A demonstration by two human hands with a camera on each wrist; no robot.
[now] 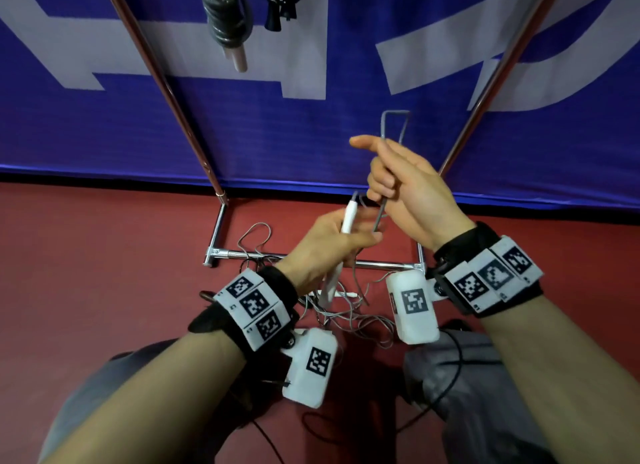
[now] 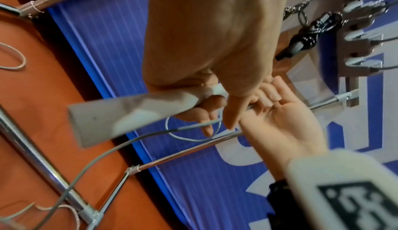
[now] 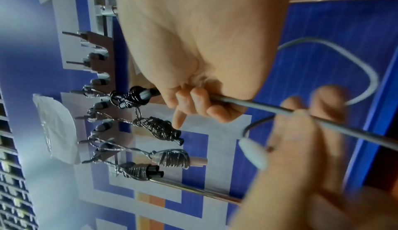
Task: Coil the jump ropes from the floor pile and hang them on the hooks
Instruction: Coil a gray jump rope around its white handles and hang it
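Banner: blue and white banner is hanging behind everything, with red floor spreading below it.
Rack: chrome rack is standing against the banner; its hooks are carrying four coiled ropes, seen from my right wrist.
Floor pile: loose grey ropes are lying tangled by the rack's base bar, below my hands.
Rope in hand: I am working a grey jump rope, folding it into a tall loop that is standing above my fist.
Right hand: my right hand is curling round both strands of that loop, forefinger sticking out.
Left hand: my left hand is gripping the white handle and the strands beside it.
Risk: I am judging that the stiff loop may spring open if my right grip slackens; the trailing end may also be snagging in the pile and dragging other ropes up.
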